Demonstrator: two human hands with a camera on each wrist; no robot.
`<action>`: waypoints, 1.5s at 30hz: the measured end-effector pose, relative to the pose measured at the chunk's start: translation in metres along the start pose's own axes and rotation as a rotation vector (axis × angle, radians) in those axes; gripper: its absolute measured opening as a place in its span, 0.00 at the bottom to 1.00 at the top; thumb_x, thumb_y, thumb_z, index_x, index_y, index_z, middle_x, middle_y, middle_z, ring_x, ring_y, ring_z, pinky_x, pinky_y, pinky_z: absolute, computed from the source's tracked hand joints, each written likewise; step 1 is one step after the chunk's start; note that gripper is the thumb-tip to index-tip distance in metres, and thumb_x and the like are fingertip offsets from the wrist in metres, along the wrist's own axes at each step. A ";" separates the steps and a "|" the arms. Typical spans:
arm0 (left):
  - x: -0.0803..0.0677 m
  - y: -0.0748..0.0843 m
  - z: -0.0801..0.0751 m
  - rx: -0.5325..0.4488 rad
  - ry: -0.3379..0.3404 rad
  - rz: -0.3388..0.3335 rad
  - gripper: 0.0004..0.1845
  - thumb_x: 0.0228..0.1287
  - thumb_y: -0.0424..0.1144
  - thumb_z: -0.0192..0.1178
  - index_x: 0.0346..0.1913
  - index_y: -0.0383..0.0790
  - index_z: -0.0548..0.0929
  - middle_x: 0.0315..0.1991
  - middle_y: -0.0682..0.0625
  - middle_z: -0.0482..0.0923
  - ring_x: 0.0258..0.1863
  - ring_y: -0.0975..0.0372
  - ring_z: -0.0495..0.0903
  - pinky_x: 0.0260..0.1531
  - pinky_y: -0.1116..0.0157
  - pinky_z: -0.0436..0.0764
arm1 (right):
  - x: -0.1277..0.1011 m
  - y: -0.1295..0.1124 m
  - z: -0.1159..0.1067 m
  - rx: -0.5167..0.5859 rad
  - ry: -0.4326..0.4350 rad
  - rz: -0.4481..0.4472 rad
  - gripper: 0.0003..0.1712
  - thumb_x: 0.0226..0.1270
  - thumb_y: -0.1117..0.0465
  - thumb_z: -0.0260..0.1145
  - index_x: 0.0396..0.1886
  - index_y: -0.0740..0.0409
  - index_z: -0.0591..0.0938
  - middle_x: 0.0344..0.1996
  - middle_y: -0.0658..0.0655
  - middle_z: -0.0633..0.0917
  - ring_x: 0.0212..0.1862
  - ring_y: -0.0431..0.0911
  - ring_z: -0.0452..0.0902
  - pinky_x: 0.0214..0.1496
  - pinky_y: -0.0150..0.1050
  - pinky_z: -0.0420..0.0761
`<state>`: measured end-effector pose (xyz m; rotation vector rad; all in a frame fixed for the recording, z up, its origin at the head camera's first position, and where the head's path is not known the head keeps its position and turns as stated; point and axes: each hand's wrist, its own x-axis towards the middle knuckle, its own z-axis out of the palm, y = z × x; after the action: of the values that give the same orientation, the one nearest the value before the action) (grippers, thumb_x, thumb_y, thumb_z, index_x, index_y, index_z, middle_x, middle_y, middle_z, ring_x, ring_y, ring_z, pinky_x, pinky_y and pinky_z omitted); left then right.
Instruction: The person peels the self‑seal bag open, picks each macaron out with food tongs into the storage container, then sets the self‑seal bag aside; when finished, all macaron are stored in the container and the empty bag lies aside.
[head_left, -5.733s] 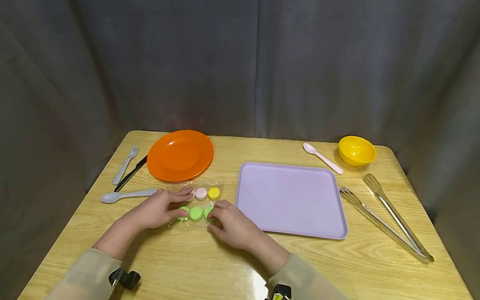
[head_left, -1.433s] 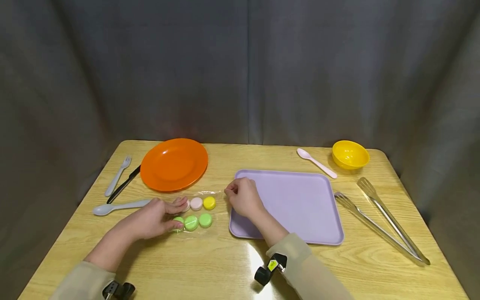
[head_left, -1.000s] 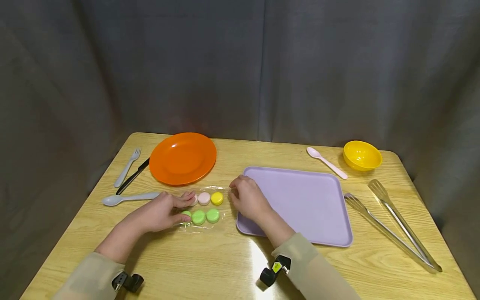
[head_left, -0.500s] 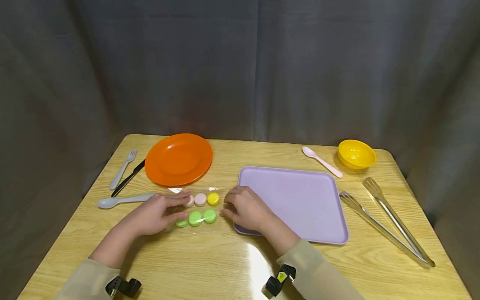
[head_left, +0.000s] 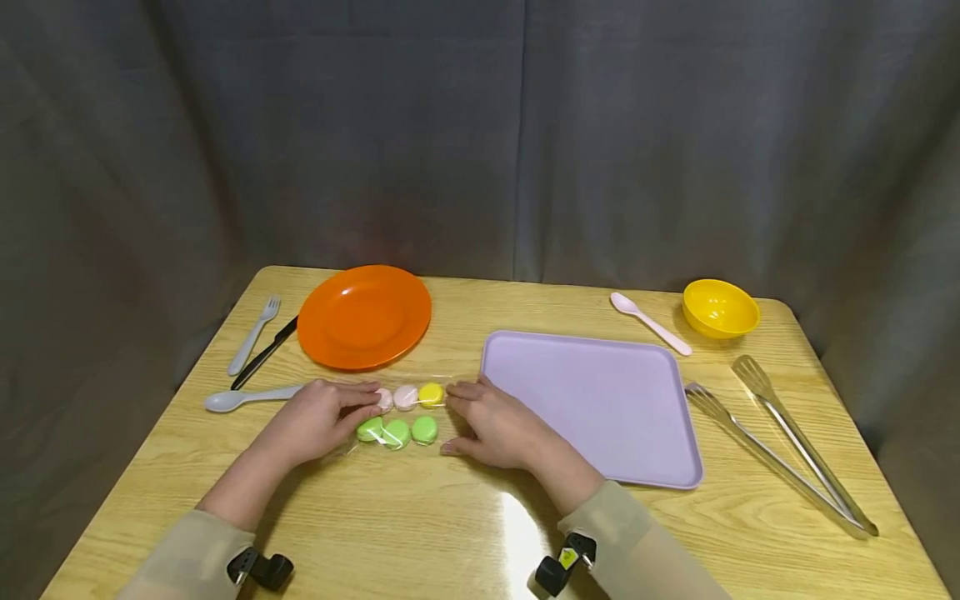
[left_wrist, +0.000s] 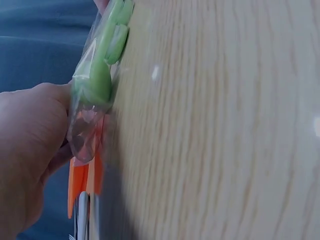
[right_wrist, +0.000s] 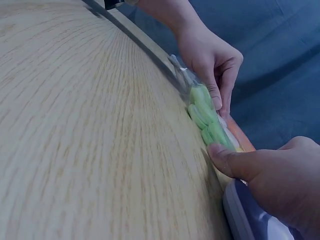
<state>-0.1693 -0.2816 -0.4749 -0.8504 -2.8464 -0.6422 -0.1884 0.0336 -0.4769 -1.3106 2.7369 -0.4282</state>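
Observation:
A clear plastic packet holds round macarons: several pink and yellow ones in the back row and green macarons in front. My left hand pinches the packet's left end between thumb and fingers; the left wrist view shows the plastic bunched and raised there. At the packet's right end, my right hand spreads its fingers toward the yellow macaron and its thumb toward the front. In the right wrist view, the right thumb lies against the nearest green macaron.
A lilac tray lies right of the packet, partly under the right hand. Behind stands an orange plate. A fork, black knife and pale spoon lie left; metal tongs, a pink spoon and yellow bowl right.
My right hand has come down from the packet's back right corner, its thumb and fingers now spread along the right side. My left thumb has shifted backward, and the green macarons show more fully.

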 end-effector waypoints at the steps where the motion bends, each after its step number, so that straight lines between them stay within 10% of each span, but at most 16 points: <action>1: -0.001 0.001 0.000 0.010 0.016 0.000 0.16 0.72 0.44 0.72 0.56 0.41 0.91 0.58 0.48 0.87 0.59 0.53 0.85 0.59 0.48 0.82 | 0.000 0.000 0.001 0.007 -0.005 -0.001 0.43 0.73 0.38 0.70 0.72 0.66 0.77 0.74 0.64 0.74 0.77 0.57 0.66 0.82 0.56 0.53; 12: -0.004 0.012 -0.005 0.108 0.081 0.007 0.13 0.75 0.43 0.69 0.56 0.41 0.90 0.53 0.49 0.89 0.53 0.54 0.88 0.54 0.49 0.86 | -0.004 0.001 0.001 0.069 0.014 -0.012 0.45 0.74 0.39 0.70 0.76 0.68 0.73 0.75 0.66 0.71 0.78 0.57 0.64 0.82 0.59 0.51; 22: -0.016 0.005 -0.011 0.007 -0.139 -0.115 0.28 0.76 0.52 0.67 0.68 0.37 0.83 0.64 0.45 0.82 0.61 0.50 0.83 0.63 0.41 0.77 | -0.005 0.004 0.003 0.065 0.003 0.005 0.45 0.74 0.38 0.69 0.75 0.68 0.73 0.76 0.66 0.70 0.78 0.57 0.63 0.82 0.58 0.51; 27: -0.016 0.013 -0.009 0.057 -0.076 -0.060 0.16 0.73 0.45 0.70 0.57 0.41 0.91 0.54 0.48 0.88 0.53 0.52 0.88 0.61 0.34 0.76 | -0.004 0.004 0.004 0.075 -0.010 0.020 0.46 0.75 0.38 0.69 0.76 0.67 0.72 0.77 0.65 0.69 0.79 0.56 0.61 0.82 0.57 0.49; 35: -0.019 0.018 -0.015 0.181 0.052 0.051 0.01 0.69 0.42 0.74 0.39 0.52 0.91 0.30 0.65 0.84 0.25 0.71 0.77 0.30 0.60 0.82 | -0.003 0.000 0.003 0.078 -0.013 -0.001 0.43 0.76 0.43 0.69 0.76 0.68 0.71 0.77 0.66 0.69 0.79 0.58 0.61 0.82 0.58 0.50; 45: -0.019 0.012 -0.016 0.091 0.182 0.128 0.07 0.68 0.39 0.74 0.46 0.43 0.93 0.42 0.55 0.91 0.42 0.59 0.90 0.44 0.53 0.89 | -0.003 0.001 0.003 0.047 0.026 0.010 0.47 0.74 0.36 0.68 0.76 0.68 0.71 0.77 0.65 0.70 0.79 0.56 0.62 0.82 0.58 0.51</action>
<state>-0.1474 -0.2886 -0.4597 -0.9012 -2.6134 -0.5394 -0.1863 0.0360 -0.4806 -1.2894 2.7350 -0.5093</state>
